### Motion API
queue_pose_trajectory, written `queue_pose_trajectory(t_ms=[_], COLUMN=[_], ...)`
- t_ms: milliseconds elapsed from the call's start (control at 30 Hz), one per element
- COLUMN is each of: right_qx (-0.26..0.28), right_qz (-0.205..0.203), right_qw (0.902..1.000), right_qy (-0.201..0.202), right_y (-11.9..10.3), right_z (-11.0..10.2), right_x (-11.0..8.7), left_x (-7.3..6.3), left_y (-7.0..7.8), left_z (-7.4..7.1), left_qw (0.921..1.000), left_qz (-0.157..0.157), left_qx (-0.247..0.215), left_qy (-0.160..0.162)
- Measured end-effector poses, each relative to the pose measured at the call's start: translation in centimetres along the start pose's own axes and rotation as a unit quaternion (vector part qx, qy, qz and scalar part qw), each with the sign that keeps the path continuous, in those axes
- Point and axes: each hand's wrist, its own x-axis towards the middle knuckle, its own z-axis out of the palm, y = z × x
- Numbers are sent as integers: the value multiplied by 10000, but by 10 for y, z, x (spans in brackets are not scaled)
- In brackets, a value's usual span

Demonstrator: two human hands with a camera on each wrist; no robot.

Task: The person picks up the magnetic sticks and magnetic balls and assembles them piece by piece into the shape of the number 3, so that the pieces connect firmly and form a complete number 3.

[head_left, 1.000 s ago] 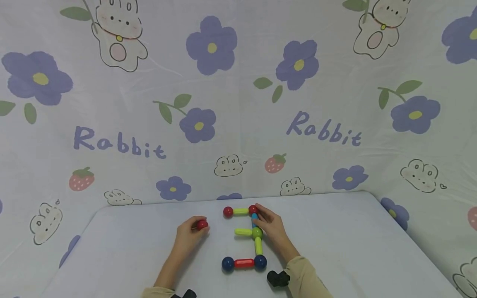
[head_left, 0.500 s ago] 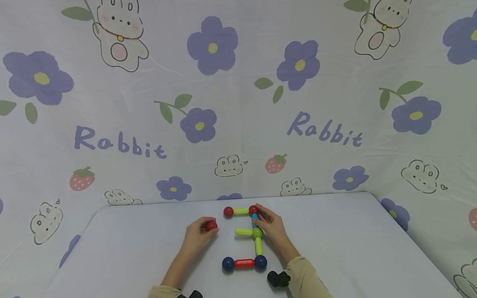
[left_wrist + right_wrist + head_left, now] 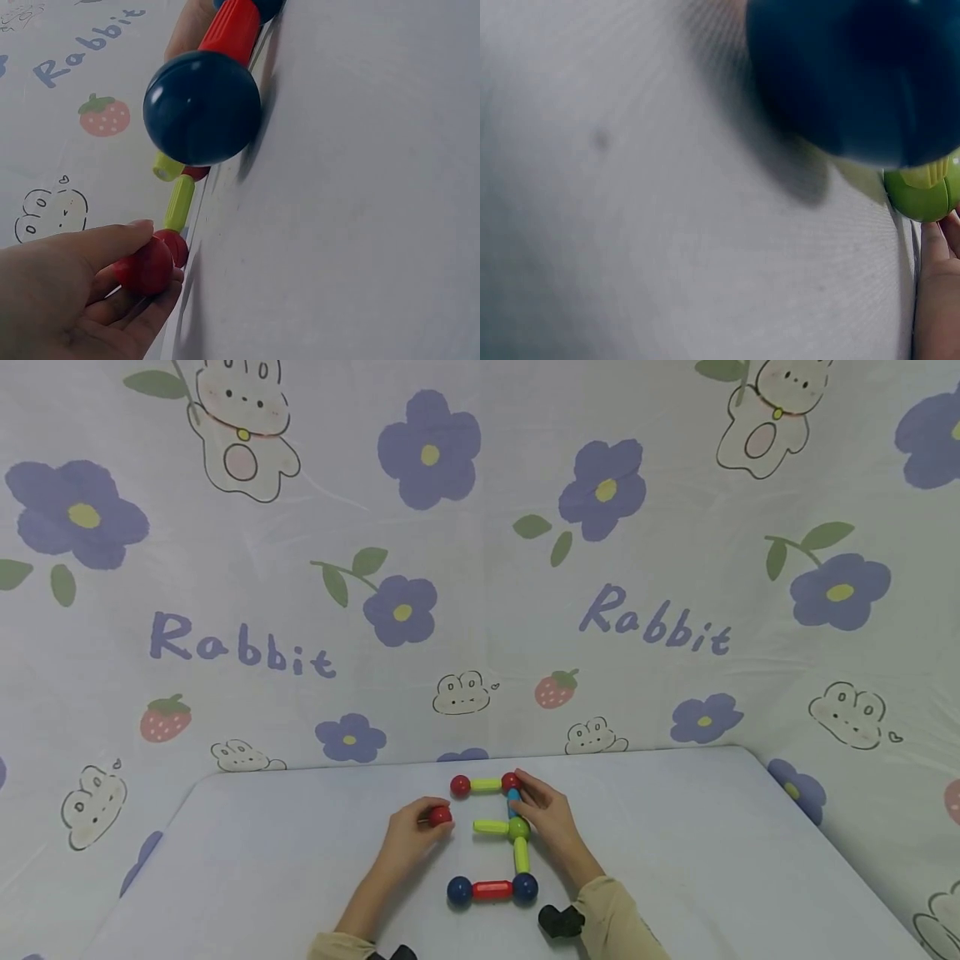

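My left hand pinches a red ball between thumb and fingers, left of the free end of a yellow-green rod. That rod joins a green ball in a ball-and-rod figure lying on the table. My right hand grips the figure's upper right, thumb at the blue rod and fingertips beside a red ball at the corner. In the left wrist view the pinched red ball overlaps another red ball behind it. The right wrist view shows only part of the right hand.
A red rod between two navy balls forms the figure's near side. Another red ball ends its far side. A black wrist device sits by the right sleeve. A printed cloth hangs behind the white table.
My left hand has moved right with the red ball, closer to the free end of the middle yellow-green rod. The right hand and the figure have stayed in place.
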Motion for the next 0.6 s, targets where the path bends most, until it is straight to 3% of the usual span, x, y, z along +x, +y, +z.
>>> queue_pose_trajectory(t_ms=[600], right_qx=[-34], right_qz=[32], right_qw=[10000], right_qy=[19], right_y=[3], right_z=[-1], right_x=[2], left_x=[-1], left_y=[10], left_z=[12], left_qw=[9989], left_qz=[200], left_qx=[-232], left_qy=[-357])
